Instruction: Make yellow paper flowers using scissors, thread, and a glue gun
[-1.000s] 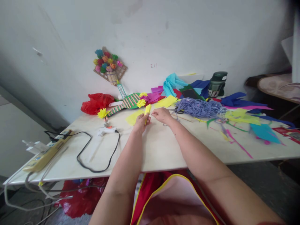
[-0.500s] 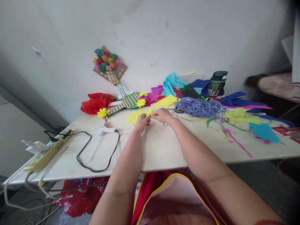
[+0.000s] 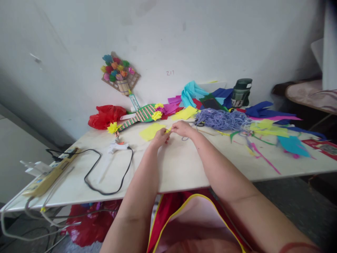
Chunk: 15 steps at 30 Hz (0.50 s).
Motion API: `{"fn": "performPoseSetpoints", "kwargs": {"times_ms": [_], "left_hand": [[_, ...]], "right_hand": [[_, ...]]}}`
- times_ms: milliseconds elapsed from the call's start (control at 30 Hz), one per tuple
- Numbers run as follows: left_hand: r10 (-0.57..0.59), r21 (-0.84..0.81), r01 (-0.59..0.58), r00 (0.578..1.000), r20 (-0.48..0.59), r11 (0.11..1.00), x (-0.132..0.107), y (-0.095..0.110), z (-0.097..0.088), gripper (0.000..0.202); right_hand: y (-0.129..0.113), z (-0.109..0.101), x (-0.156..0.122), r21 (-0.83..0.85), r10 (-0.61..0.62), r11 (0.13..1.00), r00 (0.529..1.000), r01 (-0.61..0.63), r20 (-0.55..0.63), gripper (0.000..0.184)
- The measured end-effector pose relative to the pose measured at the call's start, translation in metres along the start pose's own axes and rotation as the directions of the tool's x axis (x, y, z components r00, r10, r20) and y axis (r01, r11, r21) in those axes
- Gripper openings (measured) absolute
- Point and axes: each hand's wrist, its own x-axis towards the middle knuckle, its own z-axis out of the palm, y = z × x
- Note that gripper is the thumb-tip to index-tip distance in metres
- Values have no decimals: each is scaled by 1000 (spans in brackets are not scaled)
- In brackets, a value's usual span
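Observation:
My left hand (image 3: pixel 160 137) and my right hand (image 3: pixel 182 128) meet over the middle of the white table (image 3: pixel 181 165). Both pinch a small piece of yellow paper (image 3: pixel 167 130) held between their fingertips; only a sliver of it shows. A flat yellow paper sheet (image 3: pixel 150 131) lies on the table just left of my left hand. A heap of purple cord (image 3: pixel 223 119) lies to the right of my right hand.
A white glue gun (image 3: pixel 119 144) with a black cable (image 3: pixel 105 175) lies left of my hands, near a power strip (image 3: pixel 47 174). Coloured paper scraps (image 3: pixel 268 130), a green woven paddle (image 3: pixel 139 115), a red bag (image 3: pixel 106 115) and a dark green jar (image 3: pixel 240 92) line the back.
The yellow paper stood up between my fingers before; now it is folded down small and nearly hidden. Both hands have drawn closer together.

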Motion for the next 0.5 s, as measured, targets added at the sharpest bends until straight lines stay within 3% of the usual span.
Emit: {"fn": "performPoseSetpoints", "kwargs": {"times_ms": [233,500], "left_hand": [[-29,-3,29,998,55,1000,0,-3,-2,26],[-36,123,29,998,59,992,3,-6,-1,24]], "right_hand": [[5,3,3,54,48,997,999,-48,-15,21],[3,6,5,105,115,988,993,-116,16,21]]}}
